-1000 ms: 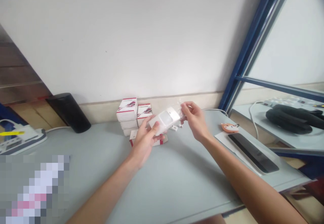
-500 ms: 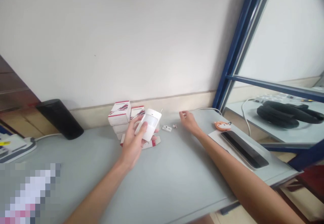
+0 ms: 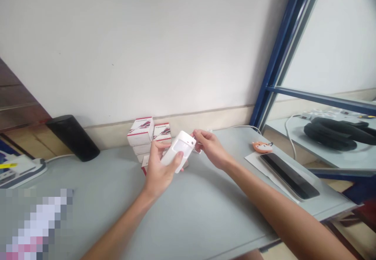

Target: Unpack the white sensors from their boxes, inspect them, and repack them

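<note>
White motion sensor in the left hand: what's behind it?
Behind the white motion sensor, past the left hand, stand stacked white-and-red boxes. Another box lies nearer on the table, mostly covered by the hand; its face cannot be seen.

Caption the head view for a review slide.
Left hand grips a white motion sensor, right hand touching its top, stacked red-and-white boxes behind.

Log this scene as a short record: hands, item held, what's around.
left hand: grips a white motion sensor
right hand: fingers at the sensor's top end
behind hands: stack of white-and-red boxes
surface: grey table
also on table: black cylinder, orange fox-shaped tag, dark flat device on a white sheet
</note>
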Available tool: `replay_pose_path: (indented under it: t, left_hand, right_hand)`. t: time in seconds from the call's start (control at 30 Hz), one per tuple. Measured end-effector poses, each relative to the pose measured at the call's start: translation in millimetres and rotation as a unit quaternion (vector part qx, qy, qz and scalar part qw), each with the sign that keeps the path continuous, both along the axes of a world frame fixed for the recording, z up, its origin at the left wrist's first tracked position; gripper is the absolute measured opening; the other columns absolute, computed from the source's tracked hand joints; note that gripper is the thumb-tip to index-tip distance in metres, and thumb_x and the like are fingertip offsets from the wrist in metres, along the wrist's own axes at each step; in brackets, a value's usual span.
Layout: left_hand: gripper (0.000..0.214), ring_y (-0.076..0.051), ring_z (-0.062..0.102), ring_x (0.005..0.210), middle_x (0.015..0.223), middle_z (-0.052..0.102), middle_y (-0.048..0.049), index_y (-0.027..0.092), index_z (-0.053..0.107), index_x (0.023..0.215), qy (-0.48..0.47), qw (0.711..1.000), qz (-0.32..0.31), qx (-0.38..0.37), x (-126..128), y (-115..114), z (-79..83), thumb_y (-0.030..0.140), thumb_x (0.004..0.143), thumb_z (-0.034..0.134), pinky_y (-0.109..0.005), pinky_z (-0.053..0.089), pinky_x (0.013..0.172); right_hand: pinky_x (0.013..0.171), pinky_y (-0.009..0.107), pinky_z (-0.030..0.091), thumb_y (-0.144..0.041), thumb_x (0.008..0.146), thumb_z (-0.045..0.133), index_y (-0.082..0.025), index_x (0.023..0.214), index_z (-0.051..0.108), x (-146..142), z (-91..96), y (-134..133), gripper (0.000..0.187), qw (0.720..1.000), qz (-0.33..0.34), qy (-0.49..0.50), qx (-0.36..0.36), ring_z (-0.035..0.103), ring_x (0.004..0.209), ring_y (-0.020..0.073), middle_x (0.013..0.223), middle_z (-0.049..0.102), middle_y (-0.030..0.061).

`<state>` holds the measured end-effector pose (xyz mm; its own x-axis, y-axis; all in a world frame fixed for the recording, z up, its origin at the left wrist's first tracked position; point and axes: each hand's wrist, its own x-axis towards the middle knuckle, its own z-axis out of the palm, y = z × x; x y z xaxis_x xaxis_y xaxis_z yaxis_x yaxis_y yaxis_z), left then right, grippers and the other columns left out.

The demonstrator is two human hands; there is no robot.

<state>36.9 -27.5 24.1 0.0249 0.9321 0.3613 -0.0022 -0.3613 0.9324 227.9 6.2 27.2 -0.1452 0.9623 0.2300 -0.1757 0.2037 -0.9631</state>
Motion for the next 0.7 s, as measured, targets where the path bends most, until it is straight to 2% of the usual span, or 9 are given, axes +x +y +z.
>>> replay_pose_path:
  t: [0.13,0.23,0.33,0.43,0.53,0.63,0.7]
  left_hand:
    - [0.048,-0.017,0.075,0.064,0.108,0.07,-0.0041,0.025,0.045,0.112,0.031,0.999,-0.021,-0.025,-0.9,-0.7,3.6,0.046,0.084,0.078,-0.03,0.062,0.056]
    - [0.052,-0.017,0.073,0.064,0.106,0.071,-0.0037,0.026,0.048,0.124,0.059,0.994,-0.061,-0.062,1.9,-3.2,7.2,0.046,0.085,0.075,-0.029,0.059,0.055]
    - [0.062,-0.018,0.073,0.065,0.105,0.072,-0.0051,0.026,0.049,0.14,0.08,0.985,-0.105,-0.113,6.8,-8.5,10.5,0.047,0.086,0.073,-0.03,0.058,0.056]
    - [0.063,-0.015,0.067,0.055,0.087,0.073,-0.0026,0.021,0.051,0.144,0.099,0.974,-0.125,-0.16,10.3,-13.8,12.7,0.047,0.089,0.068,-0.03,0.055,0.056]
    - [0.064,-0.015,0.064,0.052,0.072,0.07,0.0,0.018,0.05,0.148,0.109,0.966,-0.146,-0.182,11.0,-15.6,12.1,0.048,0.093,0.063,-0.03,0.054,0.059]
    - [0.068,-0.018,0.069,0.062,0.079,0.073,-0.0032,0.018,0.049,0.15,0.101,0.961,-0.176,-0.19,11.4,-15.0,9.3,0.049,0.091,0.066,-0.032,0.056,0.063]
    - [0.07,-0.019,0.072,0.067,0.098,0.076,-0.0077,0.02,0.05,0.148,0.092,0.959,-0.188,-0.189,12.3,-15.7,8.2,0.049,0.088,0.07,-0.032,0.058,0.064]
  right_hand:
    - [0.055,0.027,0.034,-0.065,0.082,0.076,-0.02,0.086,0.074,13.1,-0.3,13.9,0.045,0.99,-0.1,0.101,-0.023,0.038,0.059,0.0099,0.069,0.045,-0.0033]
    - [0.051,0.024,0.034,-0.059,0.077,0.083,-0.021,0.087,0.076,41.4,-0.5,32.6,0.04,0.966,-0.187,0.179,-0.013,0.037,0.058,0.008,0.077,0.049,-0.002]
    - [0.048,0.021,0.033,-0.05,0.079,0.084,-0.022,0.087,0.076,75.1,-2.1,48.4,0.031,0.94,-0.242,0.24,-0.016,0.036,0.057,0.0068,0.078,0.049,-0.0025]
    - [0.043,0.018,0.029,-0.043,0.082,0.083,-0.022,0.086,0.074,105.1,-5.5,57.7,0.024,0.919,-0.273,0.282,-0.034,0.033,0.054,0.0055,0.076,0.048,-0.0032]
    - [0.041,0.018,0.029,-0.042,0.083,0.082,-0.023,0.085,0.07,127.7,-9.5,61.9,0.023,0.911,-0.287,0.295,-0.026,0.031,0.052,0.0054,0.074,0.048,-0.0043]
    - [0.041,0.018,0.03,-0.044,0.081,0.084,-0.023,0.087,0.069,141.0,-12.7,64.0,0.026,0.906,-0.305,0.292,-0.009,0.031,0.051,0.0052,0.072,0.048,-0.0056]
    - [0.041,0.018,0.029,-0.045,0.08,0.084,-0.023,0.089,0.069,144.3,-14.2,64.8,0.028,0.904,-0.314,0.289,-0.003,0.031,0.05,0.0048,0.071,0.048,-0.0062]
